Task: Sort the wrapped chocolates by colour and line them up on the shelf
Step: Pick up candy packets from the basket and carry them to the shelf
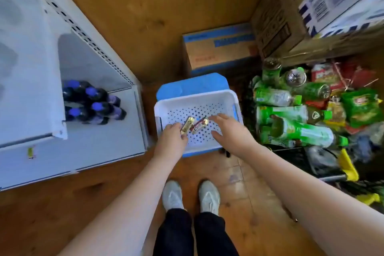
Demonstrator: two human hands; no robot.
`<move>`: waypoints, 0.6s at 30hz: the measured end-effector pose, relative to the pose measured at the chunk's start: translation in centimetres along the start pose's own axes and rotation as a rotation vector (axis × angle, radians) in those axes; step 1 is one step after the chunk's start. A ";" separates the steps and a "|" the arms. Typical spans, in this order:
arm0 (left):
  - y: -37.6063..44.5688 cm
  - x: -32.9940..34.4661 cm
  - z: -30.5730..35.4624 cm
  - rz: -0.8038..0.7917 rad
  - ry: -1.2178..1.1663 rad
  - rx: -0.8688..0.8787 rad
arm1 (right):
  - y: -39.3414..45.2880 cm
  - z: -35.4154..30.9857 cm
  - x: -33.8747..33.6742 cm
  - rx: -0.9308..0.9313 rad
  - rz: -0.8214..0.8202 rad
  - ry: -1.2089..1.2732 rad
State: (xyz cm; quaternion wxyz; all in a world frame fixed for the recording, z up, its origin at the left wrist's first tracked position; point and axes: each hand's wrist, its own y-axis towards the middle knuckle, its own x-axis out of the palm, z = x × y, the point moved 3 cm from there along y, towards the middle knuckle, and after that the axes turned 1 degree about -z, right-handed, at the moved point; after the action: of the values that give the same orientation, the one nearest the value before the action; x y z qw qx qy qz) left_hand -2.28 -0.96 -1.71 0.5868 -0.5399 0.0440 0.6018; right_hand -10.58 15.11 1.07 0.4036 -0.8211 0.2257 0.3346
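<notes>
- My left hand (173,136) is pinching a gold-wrapped chocolate (187,124) by its near end, fingers curled round it, low over the white perforated basket (166,106).
- My right hand (229,129) is hovering wide over the basket's right half, fingers spread and straight, gripping nothing; fingertips are just beside the red-wrapped chocolate (199,126).
- The red-wrapped chocolate is lying in the basket, at 3 o'clock of the gold one, nearly touching it; its gold end is pointing to 2 o'clock.
- The basket is sitting on a blue stool (193,85) on the wooden floor (145,16), at 12 o'clock from my shoes (208,195).
- The white shelf (99,137) is standing at 9 o'clock of the basket, carrying dark bottles with purple caps (91,102).
- Cardboard boxes (220,52) are sitting at 12 to 2 o'clock.
- Green bottles and snack packs (301,110) are piling up at 3 o'clock.
</notes>
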 end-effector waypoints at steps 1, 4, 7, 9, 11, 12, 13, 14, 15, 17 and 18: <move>1.2 0.6 0.0 0.023 -0.010 -0.014 | 1.1 0.2 0.8 0.001 0.010 -0.005; 3.7 1.7 0.3 0.109 0.002 -0.074 | 3.9 1.0 2.8 0.034 0.016 -0.004; 4.6 2.7 -0.2 0.195 0.012 -0.075 | 5.6 1.5 4.7 0.016 0.004 -0.011; 5.0 2.9 -0.6 0.214 -0.009 -0.077 | 6.5 1.6 5.0 -0.019 0.039 -0.050; 5.3 3.0 -0.7 0.216 -0.027 -0.081 | 7.2 1.8 5.0 -0.038 0.070 -0.073; 5.3 3.0 -0.6 0.212 -0.021 -0.078 | 7.5 1.8 5.0 -0.044 0.077 -0.087; 5.2 3.0 -0.6 0.209 -0.015 -0.076 | 7.6 1.8 4.9 -0.049 0.088 -0.097; 5.2 2.9 -0.6 0.206 -0.010 -0.074 | 7.7 1.8 4.9 -0.051 0.094 -0.102; 5.2 2.9 -0.5 0.205 -0.004 -0.075 | 7.8 1.8 4.9 -0.053 0.101 -0.100; 5.1 2.8 -0.4 0.201 -0.002 -0.082 | 7.8 1.8 5.0 -0.056 0.100 -0.107; 5.0 2.8 -0.3 0.195 -0.007 -0.082 | 7.8 1.7 5.0 -0.058 0.095 -0.114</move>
State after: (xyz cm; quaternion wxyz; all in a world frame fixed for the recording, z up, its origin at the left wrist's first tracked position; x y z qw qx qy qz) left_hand -5.12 -0.86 -6.68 0.5032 -0.5543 0.0696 0.6593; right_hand -12.84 11.55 -7.33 0.3756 -0.8005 0.2312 0.4059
